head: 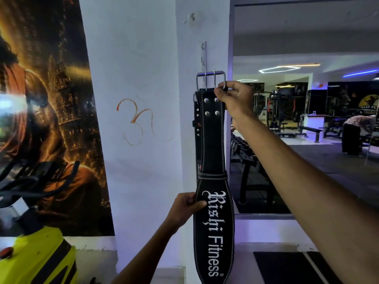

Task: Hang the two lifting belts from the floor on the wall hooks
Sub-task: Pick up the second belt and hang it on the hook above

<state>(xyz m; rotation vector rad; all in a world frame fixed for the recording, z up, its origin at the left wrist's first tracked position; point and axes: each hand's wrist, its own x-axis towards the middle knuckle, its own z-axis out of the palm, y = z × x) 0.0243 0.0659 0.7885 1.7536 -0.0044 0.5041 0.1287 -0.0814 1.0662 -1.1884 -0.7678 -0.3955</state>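
Note:
A black lifting belt point(213, 152) with white lettering hangs upright against the white pillar point(143, 78). My right hand point(233, 97) pinches its top edge at the steel buckle point(210, 78), which sits just below a metal wall hook point(203, 56). Whether the buckle rests on the hook cannot be told. My left hand point(187, 206) grips the belt's wide part from the left. A second black belt point(197, 128) shows behind the first one, close to the wall, mostly hidden.
A yellow and black exercise bike point(34, 238) stands at lower left before a dark wall poster point(41, 99). A large mirror point(307, 119) on the right reflects a dumbbell rack, benches and another person.

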